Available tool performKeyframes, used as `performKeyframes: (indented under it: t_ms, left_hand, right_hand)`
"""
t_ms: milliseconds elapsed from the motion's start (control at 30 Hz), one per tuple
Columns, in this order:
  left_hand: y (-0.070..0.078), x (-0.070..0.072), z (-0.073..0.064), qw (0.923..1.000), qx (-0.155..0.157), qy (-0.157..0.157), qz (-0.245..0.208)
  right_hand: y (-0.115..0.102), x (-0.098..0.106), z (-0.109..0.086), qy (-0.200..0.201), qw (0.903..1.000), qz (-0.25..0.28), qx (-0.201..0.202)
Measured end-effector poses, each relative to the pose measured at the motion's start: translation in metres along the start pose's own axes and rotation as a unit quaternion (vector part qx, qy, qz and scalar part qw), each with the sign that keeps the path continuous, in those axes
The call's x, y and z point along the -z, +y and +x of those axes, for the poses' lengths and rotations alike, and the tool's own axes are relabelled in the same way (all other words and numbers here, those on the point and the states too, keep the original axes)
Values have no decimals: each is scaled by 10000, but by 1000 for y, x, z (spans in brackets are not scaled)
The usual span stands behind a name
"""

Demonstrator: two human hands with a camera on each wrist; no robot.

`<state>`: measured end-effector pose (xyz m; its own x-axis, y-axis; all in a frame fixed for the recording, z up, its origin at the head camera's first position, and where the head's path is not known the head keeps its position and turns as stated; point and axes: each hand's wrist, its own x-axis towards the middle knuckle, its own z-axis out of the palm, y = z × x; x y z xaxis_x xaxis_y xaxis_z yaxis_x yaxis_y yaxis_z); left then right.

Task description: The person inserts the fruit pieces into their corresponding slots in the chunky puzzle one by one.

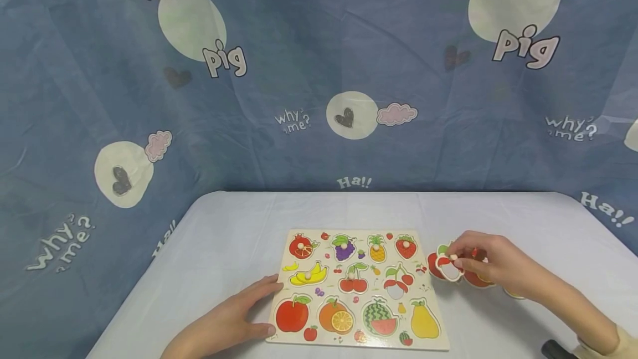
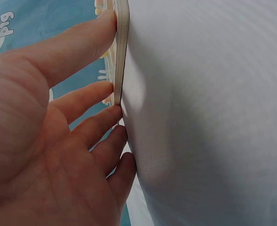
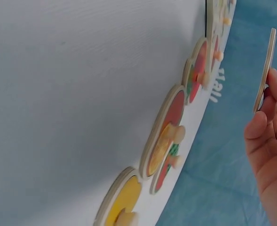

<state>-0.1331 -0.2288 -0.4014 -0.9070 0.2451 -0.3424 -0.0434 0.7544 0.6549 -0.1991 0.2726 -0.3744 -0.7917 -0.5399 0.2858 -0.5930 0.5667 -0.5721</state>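
Note:
A wooden fruit puzzle board [image 1: 323, 245] lies flat on the table. My left hand [image 1: 224, 314] is at its left edge, thumb at the near corner, fingers extended along the side; the left wrist view shows fingertips touching the board's edge [image 2: 121, 56]. Beyond the board's right side, my right hand [image 1: 490, 262] pinches a red-and-white lychee puzzle piece [image 1: 451, 271] by its knob. That piece appears edge-on in the right wrist view, held off the table. Knobbed pieces sit in the top row, banana and cherry spots; the lychee, apple, orange, watermelon and pear spots show no knobs.
Loose knobbed pieces lie right of the board, partly under my right hand: a red apple piece [image 1: 435, 266], an orange piece [image 3: 164, 132], a watermelon piece [image 3: 166, 167] and a yellow piece [image 3: 124, 197]. A dark object [image 1: 555, 349] shows at the lower right. A blue curtain [image 1: 309, 159] hangs behind.

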Motion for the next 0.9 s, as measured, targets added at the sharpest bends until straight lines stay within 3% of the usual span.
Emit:
performKeyframes:
  t_ms: [300,567,900]
  left_hand:
    - [0,0,0,10000,-34,10,10]
    - [0,0,1,9995,-242,-8,222]
    - [0,0,2,9995,-211,9,239]
  right_hand:
    - [-6,-5,8,-254,9994,246,51]
    - [-9,-8,13,-462,9984,334,37]
    - [-13,-18,20,-607,9966,532,181]
